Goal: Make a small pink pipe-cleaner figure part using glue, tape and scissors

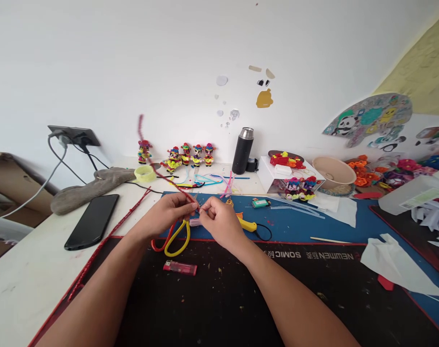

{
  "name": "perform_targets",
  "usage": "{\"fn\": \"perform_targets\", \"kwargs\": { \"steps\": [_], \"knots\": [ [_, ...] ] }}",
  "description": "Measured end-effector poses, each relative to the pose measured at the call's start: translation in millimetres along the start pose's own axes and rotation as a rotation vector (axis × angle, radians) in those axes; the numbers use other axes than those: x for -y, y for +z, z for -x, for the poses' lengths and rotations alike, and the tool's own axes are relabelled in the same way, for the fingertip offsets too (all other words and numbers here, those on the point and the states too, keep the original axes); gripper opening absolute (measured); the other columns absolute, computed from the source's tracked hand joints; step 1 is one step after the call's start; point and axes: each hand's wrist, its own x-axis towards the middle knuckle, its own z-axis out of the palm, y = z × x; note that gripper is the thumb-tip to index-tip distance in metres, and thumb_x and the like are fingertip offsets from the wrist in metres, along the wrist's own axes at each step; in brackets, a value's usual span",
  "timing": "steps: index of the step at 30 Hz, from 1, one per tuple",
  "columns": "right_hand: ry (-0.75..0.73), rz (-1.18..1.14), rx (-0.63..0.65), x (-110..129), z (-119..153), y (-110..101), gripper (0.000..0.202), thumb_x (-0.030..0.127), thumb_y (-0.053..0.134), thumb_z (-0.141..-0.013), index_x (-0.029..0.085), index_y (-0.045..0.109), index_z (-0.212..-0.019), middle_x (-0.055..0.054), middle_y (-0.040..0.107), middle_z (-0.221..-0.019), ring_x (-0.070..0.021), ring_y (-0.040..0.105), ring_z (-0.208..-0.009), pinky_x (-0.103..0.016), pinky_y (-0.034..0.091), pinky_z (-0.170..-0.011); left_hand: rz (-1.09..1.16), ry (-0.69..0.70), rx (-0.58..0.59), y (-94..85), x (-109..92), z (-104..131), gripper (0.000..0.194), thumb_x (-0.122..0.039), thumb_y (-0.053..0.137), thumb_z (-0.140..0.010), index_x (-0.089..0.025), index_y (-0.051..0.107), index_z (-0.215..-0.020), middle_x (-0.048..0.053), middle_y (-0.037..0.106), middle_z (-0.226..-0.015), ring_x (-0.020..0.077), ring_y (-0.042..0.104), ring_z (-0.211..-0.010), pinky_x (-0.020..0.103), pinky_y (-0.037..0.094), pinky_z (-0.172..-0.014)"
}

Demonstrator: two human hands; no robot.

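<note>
A thin dark-red pipe cleaner runs up and left from my fingertips, its far end blurred in front of the wall. My left hand pinches it between thumb and fingers. Close beside it, my right hand has its fingers curled in a pinch at the pipe cleaner's near end; the fingertips hide the exact grip. Below the hands lie scissors with yellow and red handles. A pink lighter rests on the black mat. More red pipe cleaners stretch along the mat's left edge.
A black phone and driftwood lie left. Several small figurines and a black thermos stand along the wall. A yellow-handled tool lies right of my hands. Farther right are a bowl and tissue.
</note>
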Motion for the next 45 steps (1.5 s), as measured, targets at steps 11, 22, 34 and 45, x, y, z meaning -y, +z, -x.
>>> {"fn": "perform_targets", "kwargs": {
  "steps": [11, 22, 34, 45],
  "knots": [
    [-0.065, 0.257, 0.098, 0, 3, 1, 0.014, 0.020, 0.068, -0.090, 0.024, 0.057, -0.082, 0.008, 0.049, -0.056, -0.0133, 0.045, -0.053, -0.028, 0.027, -0.058, -0.293, 0.005, 0.044, -13.4, 7, 1, 0.034, -0.054, 0.076, -0.081, -0.022, 0.084, -0.083, 0.004, 0.079, -0.078, 0.0252, 0.067, -0.074, 0.032, 0.050, -0.069],
    [-0.087, 0.339, 0.080, -2, 3, 3, 0.015, 0.016, 0.069, -0.091, 0.022, 0.057, -0.083, 0.009, 0.048, -0.056, -0.0117, 0.042, -0.053, -0.027, 0.023, -0.059, -0.244, -0.058, 0.124, -10.2, 6, -1, 0.042, -0.061, 0.071, -0.085, -0.020, 0.079, -0.089, 0.004, 0.075, -0.081, 0.0244, 0.065, -0.077, 0.031, 0.050, -0.071],
    [-0.074, 0.397, 0.147, 1, 4, 3, 0.011, 0.015, 0.069, -0.093, 0.022, 0.063, -0.087, 0.007, 0.054, -0.060, -0.0130, 0.044, -0.056, -0.029, 0.023, -0.061, -0.467, -0.051, 0.061, -14.9, 14, -3, 0.037, -0.058, 0.070, -0.082, -0.023, 0.080, -0.077, 0.003, 0.075, -0.071, 0.0251, 0.065, -0.070, 0.031, 0.047, -0.065],
    [-0.072, 0.421, 0.130, -3, 3, 3, 0.008, 0.021, 0.073, -0.093, 0.022, 0.067, -0.088, 0.004, 0.059, -0.065, -0.0134, 0.045, -0.060, -0.028, 0.024, -0.062, -0.135, -0.067, -0.060, -18.0, 6, 0, 0.067, -0.086, 0.068, -0.078, -0.019, 0.078, -0.082, 0.007, 0.075, -0.077, 0.0215, 0.063, -0.070, 0.030, 0.050, -0.066]
  ]
}}
